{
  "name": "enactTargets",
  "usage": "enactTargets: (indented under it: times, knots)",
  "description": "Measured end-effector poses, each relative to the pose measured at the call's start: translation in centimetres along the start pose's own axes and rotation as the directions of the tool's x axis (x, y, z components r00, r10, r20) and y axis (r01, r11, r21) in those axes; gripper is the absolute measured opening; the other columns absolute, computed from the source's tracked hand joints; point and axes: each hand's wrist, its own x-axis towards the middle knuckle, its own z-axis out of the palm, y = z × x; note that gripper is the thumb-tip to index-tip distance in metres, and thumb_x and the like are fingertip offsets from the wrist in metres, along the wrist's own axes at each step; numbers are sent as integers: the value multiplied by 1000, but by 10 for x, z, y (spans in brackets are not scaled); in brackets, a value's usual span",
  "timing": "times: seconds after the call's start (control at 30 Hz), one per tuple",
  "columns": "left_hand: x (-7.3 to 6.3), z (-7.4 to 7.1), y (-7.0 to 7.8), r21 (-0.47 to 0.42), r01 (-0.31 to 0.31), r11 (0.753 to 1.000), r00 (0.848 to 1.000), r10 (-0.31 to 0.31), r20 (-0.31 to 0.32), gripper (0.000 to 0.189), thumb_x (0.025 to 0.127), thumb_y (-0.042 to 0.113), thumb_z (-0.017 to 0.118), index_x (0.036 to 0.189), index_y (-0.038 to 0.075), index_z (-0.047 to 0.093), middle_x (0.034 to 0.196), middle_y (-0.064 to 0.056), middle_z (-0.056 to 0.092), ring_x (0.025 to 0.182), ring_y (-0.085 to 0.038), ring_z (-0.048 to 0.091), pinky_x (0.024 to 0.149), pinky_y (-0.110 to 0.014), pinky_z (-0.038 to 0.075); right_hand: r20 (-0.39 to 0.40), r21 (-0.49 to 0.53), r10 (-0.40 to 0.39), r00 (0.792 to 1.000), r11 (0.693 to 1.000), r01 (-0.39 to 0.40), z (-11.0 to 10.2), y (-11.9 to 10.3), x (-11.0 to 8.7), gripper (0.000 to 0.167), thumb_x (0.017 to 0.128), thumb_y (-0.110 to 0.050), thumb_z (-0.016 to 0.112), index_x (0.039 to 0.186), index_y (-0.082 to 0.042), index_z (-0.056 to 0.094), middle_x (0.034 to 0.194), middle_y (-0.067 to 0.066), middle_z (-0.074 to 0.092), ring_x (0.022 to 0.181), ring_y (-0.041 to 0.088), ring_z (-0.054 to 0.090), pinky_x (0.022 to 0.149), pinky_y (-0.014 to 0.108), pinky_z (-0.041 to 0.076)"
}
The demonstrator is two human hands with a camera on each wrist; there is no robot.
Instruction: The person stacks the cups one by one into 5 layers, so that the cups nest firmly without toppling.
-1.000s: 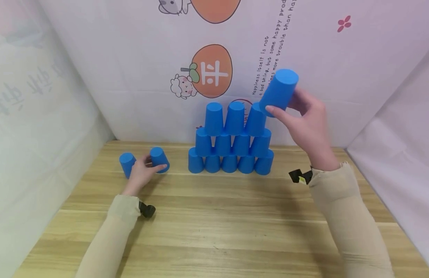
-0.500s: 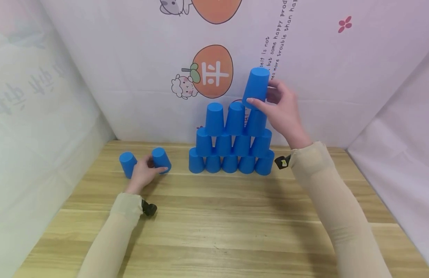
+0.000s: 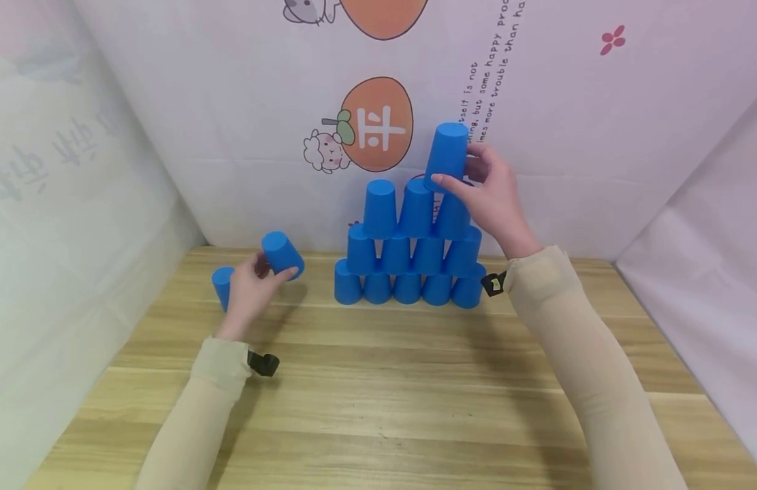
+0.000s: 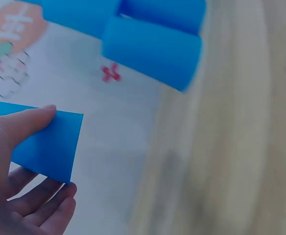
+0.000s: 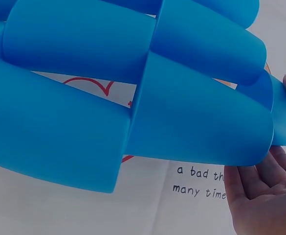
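Blue cups stand upside down in a stepped stack; its third row holds three cups, among them a middle cup (image 3: pixel 416 209). My right hand (image 3: pixel 497 201) grips another blue cup (image 3: pixel 447 155) at the top right of that row, its rim resting on or just over the cups beneath; I cannot tell which. On the left, my left hand (image 3: pixel 250 296) holds a blue cup (image 3: pixel 283 256) between thumb and fingers, raised off the table and slightly tilted. Behind that hand a lone blue cup (image 3: pixel 222 286) stands on the table, partly hidden by the fingers.
The wooden table (image 3: pixel 378 388) reaches toward me in front of the stack. A printed white cloth (image 3: pixel 262 136) hangs close behind the stack, and plain cloth sides (image 3: pixel 709 258) rise left and right. Dark wrist devices (image 3: pixel 263 363) sit on both cuffs.
My right hand has carried its cup leftward and down onto or just above the third row. My left hand has lifted its cup from the table.
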Motion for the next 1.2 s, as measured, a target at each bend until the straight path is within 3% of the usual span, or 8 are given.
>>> enactTargets:
  times: [0.3,0.53,0.77,0.93,1.03,1.2]
  knots:
    - [1,1,59,-89,-177,980,982,170,-82,77,86,52,80,143,7,55,136,-13,62,126,-30,57,108,-47,45,4,10,13,1000,1000,-13,-1,5,0,84,85,-62,73,154,-24,42,150,0,52,134,24,51,109,49,42]
    - [5,10,113,-132,-265,955,963,255,-90,78,86,56,77,145,12,54,136,-7,62,122,-26,60,104,-46,48,21,7,8,1000,1000,-8,-1,7,-1,85,84,-63,73,153,-23,43,150,1,52,135,25,50,110,51,42]
    - [16,22,159,-151,-319,935,947,311,-75,78,85,60,75,147,18,52,137,4,61,118,-14,61,100,-35,51,41,-2,16,999,1000,-16,-1,8,-1,86,84,-64,73,153,-21,43,150,2,51,136,26,50,110,52,41]
    - [31,34,189,-142,-359,922,933,354,-59,78,86,58,75,147,17,49,139,4,60,119,-12,61,99,-28,50,46,5,7,999,1000,-7,-1,7,-1,84,85,-63,73,151,-19,45,150,3,52,136,26,50,110,52,41]
    - [40,42,202,-118,-376,919,927,374,-41,75,87,56,75,146,16,49,139,2,60,120,-12,60,100,-27,49,50,4,-3,999,1000,2,-2,7,-1,83,86,-61,73,151,-18,46,149,4,52,135,27,50,110,52,41]
    - [50,56,214,-74,-365,928,931,366,0,73,89,54,74,147,17,50,138,2,61,119,-13,60,102,-31,49,50,4,-26,998,1000,25,-2,8,0,81,86,-60,74,149,-16,48,148,5,54,134,27,52,110,51,41]
